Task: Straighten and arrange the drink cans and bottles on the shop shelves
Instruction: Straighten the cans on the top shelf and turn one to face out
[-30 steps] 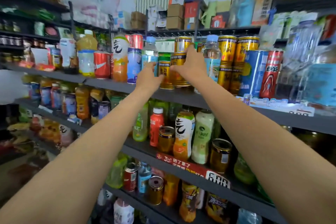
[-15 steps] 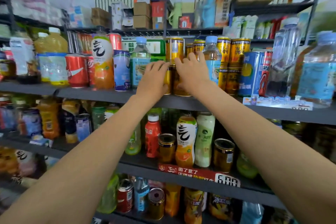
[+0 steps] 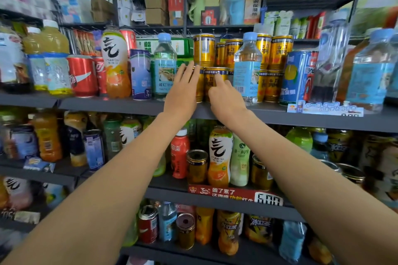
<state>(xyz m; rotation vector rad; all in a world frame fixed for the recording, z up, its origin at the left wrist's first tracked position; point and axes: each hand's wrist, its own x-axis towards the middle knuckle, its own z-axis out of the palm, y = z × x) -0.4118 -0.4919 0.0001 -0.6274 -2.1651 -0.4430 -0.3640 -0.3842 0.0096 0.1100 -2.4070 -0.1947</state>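
Head view: both arms stretched forward and up toward the top drinks shelf (image 3: 112, 105), forearms bare, converging on the middle of the shelf.

Left hand (image 3: 183, 90): palm forward, fingers straight and together, fingertips lying flat against the left lower gold can (image 3: 199, 86). No curl round it, so a flat touch, not a grip.

Right hand (image 3: 226, 98): back of the hand toward the camera, index finger extended and touching the face of the right lower gold can (image 3: 216, 77). Other fingers look loosely bent but the hand hides them; nothing held as far as I can see.

The two lower gold cans stand upright side by side at the shelf front, touching or nearly so. An upper gold can (image 3: 204, 49) is stacked on top, above the left one. More gold cans (image 3: 277, 56) stacked two high sit further right, behind and beside a clear water bottle (image 3: 247, 66). Another water bottle (image 3: 165, 64) stands just left of the left hand, then a purple-white can (image 3: 140, 73), an orange juice bottle (image 3: 115, 60) and a red cola can (image 3: 83, 75). A blue can (image 3: 296, 75) stands right of the gold stacks.

Shelf below: mixed bottles and cans, with a red price strip (image 3: 219, 192) on its front edge.
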